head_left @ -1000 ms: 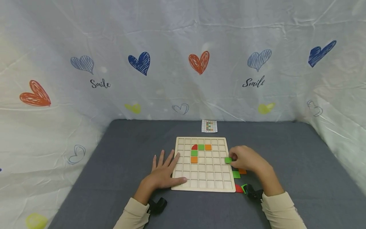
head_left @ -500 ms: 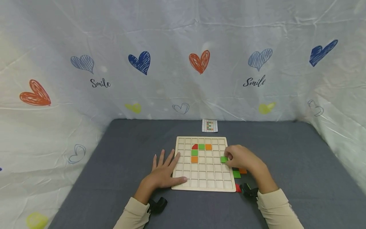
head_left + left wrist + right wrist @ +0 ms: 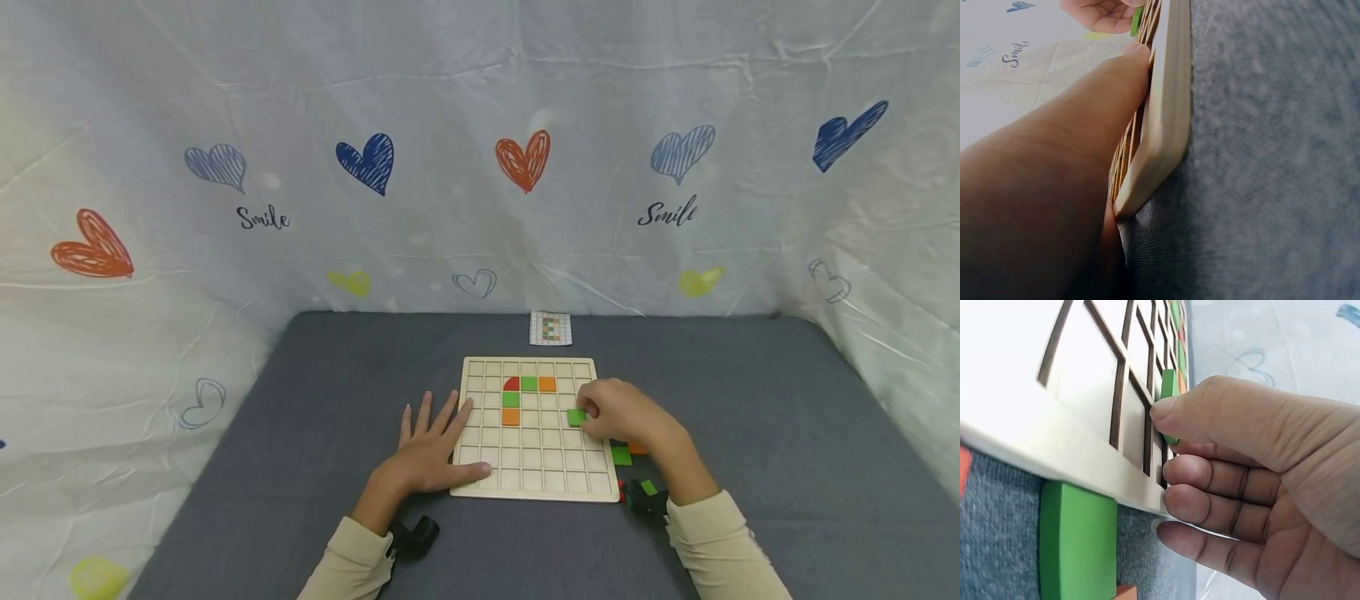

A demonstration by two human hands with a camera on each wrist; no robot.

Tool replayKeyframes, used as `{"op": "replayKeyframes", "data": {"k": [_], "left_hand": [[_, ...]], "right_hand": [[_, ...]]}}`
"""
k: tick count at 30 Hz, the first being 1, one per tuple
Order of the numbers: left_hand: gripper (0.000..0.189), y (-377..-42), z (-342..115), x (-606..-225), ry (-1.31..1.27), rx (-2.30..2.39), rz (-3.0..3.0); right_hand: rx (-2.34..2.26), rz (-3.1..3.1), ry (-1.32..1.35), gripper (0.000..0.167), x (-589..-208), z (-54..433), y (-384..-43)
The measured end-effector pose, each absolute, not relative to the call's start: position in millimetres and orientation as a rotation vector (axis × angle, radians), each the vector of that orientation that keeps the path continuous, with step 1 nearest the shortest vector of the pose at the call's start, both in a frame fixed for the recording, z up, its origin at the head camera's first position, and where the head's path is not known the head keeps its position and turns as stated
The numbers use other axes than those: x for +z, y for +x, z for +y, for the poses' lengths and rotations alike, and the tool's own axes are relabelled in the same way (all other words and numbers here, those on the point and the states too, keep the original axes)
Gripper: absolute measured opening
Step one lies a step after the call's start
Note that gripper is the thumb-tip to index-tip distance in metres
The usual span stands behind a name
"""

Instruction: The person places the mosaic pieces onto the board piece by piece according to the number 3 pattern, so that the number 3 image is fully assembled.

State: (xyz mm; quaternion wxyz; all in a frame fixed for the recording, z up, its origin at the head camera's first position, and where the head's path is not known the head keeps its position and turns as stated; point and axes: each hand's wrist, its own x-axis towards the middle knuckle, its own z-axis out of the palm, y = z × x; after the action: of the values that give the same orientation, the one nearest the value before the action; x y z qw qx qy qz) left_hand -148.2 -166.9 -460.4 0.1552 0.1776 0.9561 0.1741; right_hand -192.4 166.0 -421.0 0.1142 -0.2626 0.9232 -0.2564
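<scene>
My right hand [image 3: 622, 411] pinched a green tile [image 3: 576, 417] over the right part of the wooden grid board [image 3: 532, 482]; my left hand [image 3: 427, 460] lay spread on its left edge. Five coloured tiles [image 3: 511, 399] sat in its far half.

Grey tabletop [image 3: 352, 367] is backed by white sheet [image 3: 442, 92]. Sheet is creased, printed with orange hearts [image 3: 522, 162], blue hearts [image 3: 367, 164], yellow hearts [image 3: 351, 284]; "Smile" lettering [image 3: 263, 218] is seen twice.

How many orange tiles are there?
3: top orange tile and lower orange tile on the board; outer orange tile beside it, by the right hand. More may be hidden.
</scene>
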Motion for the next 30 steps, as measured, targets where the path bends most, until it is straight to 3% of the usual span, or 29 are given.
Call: {"op": "replayKeyframes", "data": {"k": [30], "left_hand": [[0.105, -147.0, -165.6, -458.9, 0.525, 0.513, 2.754]], "right_hand": [[-0.778, 2.712, -0.842, 0.017, -423.8, 152.4, -196.1]]}}
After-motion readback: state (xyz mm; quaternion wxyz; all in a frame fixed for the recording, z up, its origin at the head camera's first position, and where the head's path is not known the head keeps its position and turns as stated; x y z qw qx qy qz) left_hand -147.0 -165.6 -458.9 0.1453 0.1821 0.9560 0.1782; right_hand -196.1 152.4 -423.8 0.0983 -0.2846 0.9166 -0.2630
